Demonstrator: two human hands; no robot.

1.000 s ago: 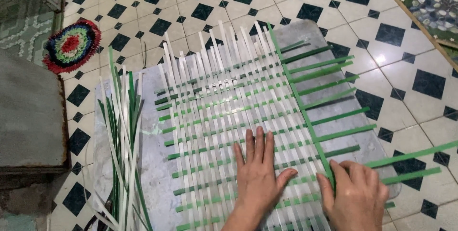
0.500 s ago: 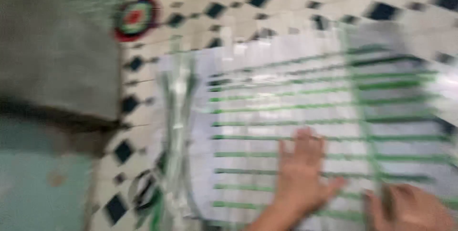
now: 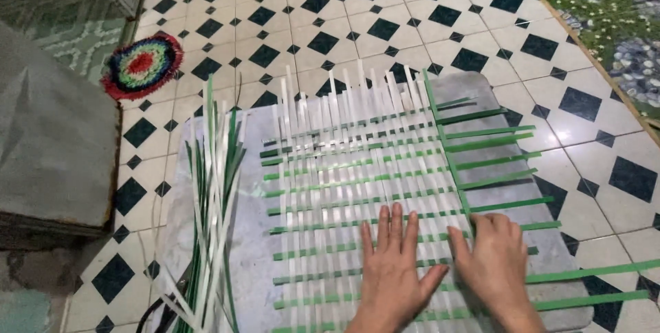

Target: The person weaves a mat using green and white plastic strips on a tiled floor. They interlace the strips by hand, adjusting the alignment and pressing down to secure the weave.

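Left hand (image 3: 395, 268) and right hand (image 3: 491, 264), each grip open and flat, grasping nothing, press the woven mat of white and green plastic strips (image 3: 364, 175) beneath them; loose strips (image 3: 213, 195) lie leftward.

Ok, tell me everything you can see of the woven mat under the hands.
The woven mat is a flat, loose lattice of thin white strips running away from the person, crossed by green strips, plastic by the look of it. It is unfinished: strip ends stick out on the far and right sides. It lies on a grey board on the tiled floor. The left hand presses flat on it; the right hand rests at its green edge strip.
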